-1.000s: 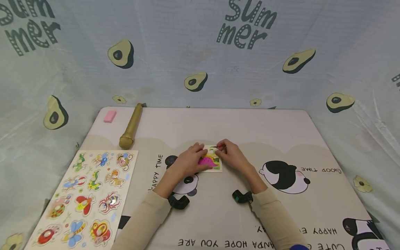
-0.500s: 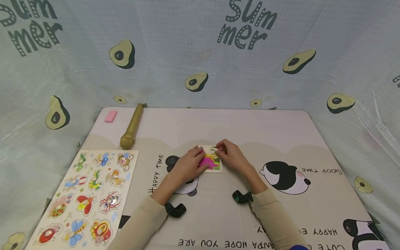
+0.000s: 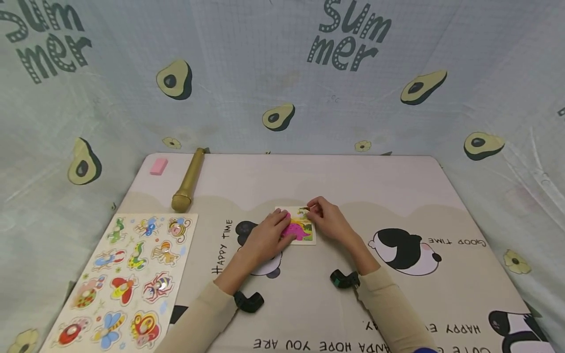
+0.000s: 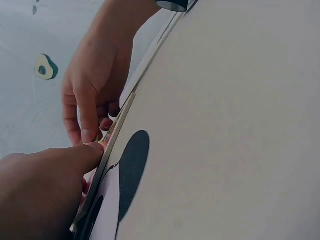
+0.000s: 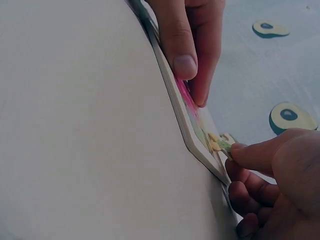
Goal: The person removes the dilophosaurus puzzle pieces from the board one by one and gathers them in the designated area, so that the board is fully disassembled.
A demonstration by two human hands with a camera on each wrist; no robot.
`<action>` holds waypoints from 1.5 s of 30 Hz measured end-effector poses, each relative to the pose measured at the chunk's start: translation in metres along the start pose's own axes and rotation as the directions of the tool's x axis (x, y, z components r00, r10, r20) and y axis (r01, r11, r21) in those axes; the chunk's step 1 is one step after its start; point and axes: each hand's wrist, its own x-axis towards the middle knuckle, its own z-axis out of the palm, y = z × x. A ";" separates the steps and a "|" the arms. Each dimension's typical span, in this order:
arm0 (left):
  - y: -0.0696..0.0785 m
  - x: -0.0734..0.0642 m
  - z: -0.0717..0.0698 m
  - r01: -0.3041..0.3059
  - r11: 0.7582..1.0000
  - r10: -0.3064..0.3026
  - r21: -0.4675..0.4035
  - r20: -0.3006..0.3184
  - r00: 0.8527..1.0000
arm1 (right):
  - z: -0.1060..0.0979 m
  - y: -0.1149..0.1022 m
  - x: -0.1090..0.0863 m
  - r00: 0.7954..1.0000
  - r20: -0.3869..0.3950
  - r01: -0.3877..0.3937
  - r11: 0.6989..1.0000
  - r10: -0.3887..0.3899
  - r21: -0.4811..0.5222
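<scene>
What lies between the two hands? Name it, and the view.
A dinosaur card lies there, partly under the left hand; the right hand pinches a small piece at its corner. The head view shows the card between them.

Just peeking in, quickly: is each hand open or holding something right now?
Left hand: open, resting on the dinosaur board.
Right hand: closed, pinching a small green-and-yellow piece.
</scene>
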 end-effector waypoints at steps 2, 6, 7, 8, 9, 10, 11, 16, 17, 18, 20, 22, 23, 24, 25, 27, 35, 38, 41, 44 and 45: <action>0.000 0.000 0.000 0.001 1.000 -0.001 -0.002 -0.005 1.000 | -0.001 0.000 0.000 1.000 -0.015 -0.002 1.000 0.002 0.008; 0.001 0.000 0.000 0.013 1.000 -0.013 -0.006 0.004 1.000 | -0.005 0.000 0.000 0.998 -0.043 -0.039 0.999 0.040 0.030; 0.001 0.000 0.000 0.017 1.000 -0.017 -0.009 0.007 1.000 | -0.006 0.001 0.000 0.998 -0.050 -0.046 0.998 0.048 0.032; 0.001 -0.001 0.000 0.022 1.000 -0.022 -0.013 0.010 1.000 | -0.008 0.002 0.000 0.997 -0.058 -0.055 0.998 0.056 0.034; 0.001 -0.001 0.000 0.026 1.000 -0.025 -0.018 0.011 1.000 | -0.010 0.003 0.001 0.996 -0.067 -0.062 0.998 0.064 0.033; 0.001 -0.001 -0.001 0.029 0.999 -0.029 -0.024 0.012 1.000 | -0.012 0.004 0.001 0.995 -0.076 -0.068 0.997 0.070 0.035; 0.000 -0.001 -0.001 0.032 0.999 -0.032 -0.027 0.012 0.999 | -0.014 0.005 0.001 0.993 -0.086 -0.073 0.997 0.076 0.034; 0.001 -0.001 -0.001 0.039 0.999 -0.039 -0.037 0.009 0.999 | -0.027 0.013 0.002 0.986 -0.120 -0.110 0.993 0.115 0.047; 0.000 -0.001 -0.001 0.040 0.998 -0.039 -0.038 0.010 0.999 | -0.029 0.014 0.002 0.984 -0.124 -0.119 0.992 0.125 0.048; 0.000 -0.001 -0.001 0.041 0.998 -0.040 -0.040 0.010 0.999 | -0.032 0.016 0.003 0.983 -0.129 -0.128 0.990 0.134 0.052; 0.000 -0.001 -0.001 0.043 0.998 -0.043 -0.041 0.013 0.999 | -0.037 0.020 0.003 0.979 -0.143 -0.141 0.989 0.147 0.050; 0.001 -0.001 -0.001 0.047 0.998 -0.046 -0.040 0.018 0.999 | -0.042 0.023 0.002 0.974 -0.161 -0.150 0.987 0.157 0.051; 0.001 -0.001 -0.001 0.049 0.998 -0.048 -0.039 0.022 0.999 | -0.045 0.025 0.002 0.972 -0.171 -0.154 0.987 0.161 0.053; 0.001 -0.001 -0.001 0.050 0.998 -0.049 -0.039 0.023 0.999 | -0.047 0.027 0.001 0.970 -0.180 -0.156 0.986 0.164 0.057; 0.000 -0.001 -0.001 0.051 0.998 -0.050 -0.039 0.025 0.998 | -0.050 0.029 0.001 0.968 -0.189 -0.157 0.986 0.165 0.058; 0.000 -0.001 -0.001 0.050 0.998 -0.049 -0.037 0.027 0.998 | -0.055 0.032 0.000 0.963 -0.203 -0.166 0.984 0.177 0.070; 0.000 -0.001 -0.001 0.041 0.999 -0.040 -0.026 0.035 0.999 | -0.073 0.045 -0.006 0.932 -0.274 -0.216 0.971 0.236 0.101; 0.000 -0.002 -0.001 0.046 0.999 -0.045 -0.021 0.045 0.998 | -0.078 0.050 -0.007 0.921 -0.290 -0.243 0.965 0.261 0.098; 0.000 -0.002 0.000 0.049 0.999 -0.048 -0.017 0.047 0.998 | -0.080 0.056 -0.008 0.911 -0.308 -0.261 0.962 0.274 0.083; 0.000 -0.002 -0.001 0.049 0.999 -0.048 -0.018 0.046 0.998 | -0.083 0.061 -0.009 0.903 -0.326 -0.270 0.960 0.278 0.072; 0.000 -0.002 -0.001 0.048 0.999 -0.048 -0.020 0.045 0.998 | -0.083 0.063 -0.009 0.901 -0.332 -0.271 0.960 0.279 0.071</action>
